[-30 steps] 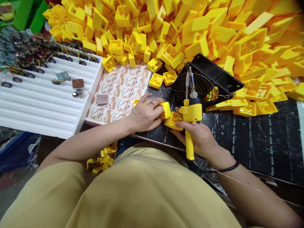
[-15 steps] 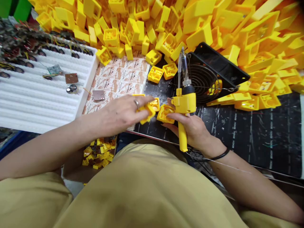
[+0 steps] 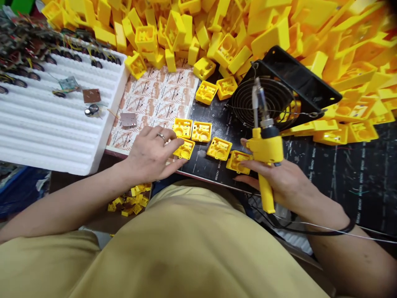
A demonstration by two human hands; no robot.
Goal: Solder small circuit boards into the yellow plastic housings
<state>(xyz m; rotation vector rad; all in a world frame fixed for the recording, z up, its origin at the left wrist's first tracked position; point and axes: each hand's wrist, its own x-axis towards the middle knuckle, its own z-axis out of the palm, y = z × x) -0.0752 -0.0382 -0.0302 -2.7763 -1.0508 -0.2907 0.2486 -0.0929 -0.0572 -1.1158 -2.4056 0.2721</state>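
Observation:
My left hand (image 3: 155, 153) has its thumb and forefinger on a small open yellow housing (image 3: 185, 149) lying on the bench. Two more housings, one at the back left (image 3: 182, 127) and one beside it (image 3: 202, 131), sit just behind. Another housing (image 3: 219, 149) rests alone between my hands. My right hand (image 3: 276, 176) is closed around a yellow soldering tool (image 3: 266, 149), its metal tip pointing up and away. The thumb and fingers of that hand also touch a yellow housing (image 3: 239, 162) near the bench edge.
A large heap of yellow housings (image 3: 173, 31) fills the back. A black fan (image 3: 263, 99) stands behind the tool. At left, a white foam tray (image 3: 56, 132) holds wired parts and small boards. Printed sheets (image 3: 167, 95) lie beside it. A box of yellow pieces is below.
The left-hand housing has been set down beside the other two, and that hand has drawn slightly left. My right hand, with the tool, has moved right. One housing now stands alone between the hands.

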